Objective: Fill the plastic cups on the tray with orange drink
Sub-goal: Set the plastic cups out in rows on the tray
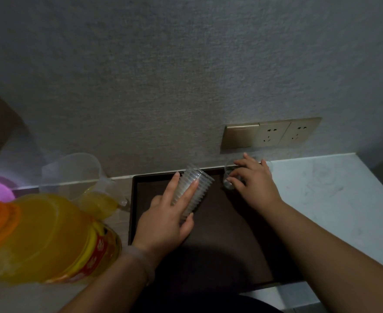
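Left hand (pixel 163 220) grips stack of cups (pixel 193 190), tilted above tray (pixel 231 249). Right hand (pixel 253 184) pinches single cup (pixel 228 180), seemingly at tray's far right corner. Cups thin, light, crushable: hold sidewalls gently.

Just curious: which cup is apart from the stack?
The single cup under the right hand, at the far corner of the tray; the left hand grips the stack.

Left hand (pixel 163 220) grips a stack of cups (pixel 192 190) over a dark tray (pixel 219 245); right hand (pixel 253 181) holds one cup (pixel 228 179) at its far edge.
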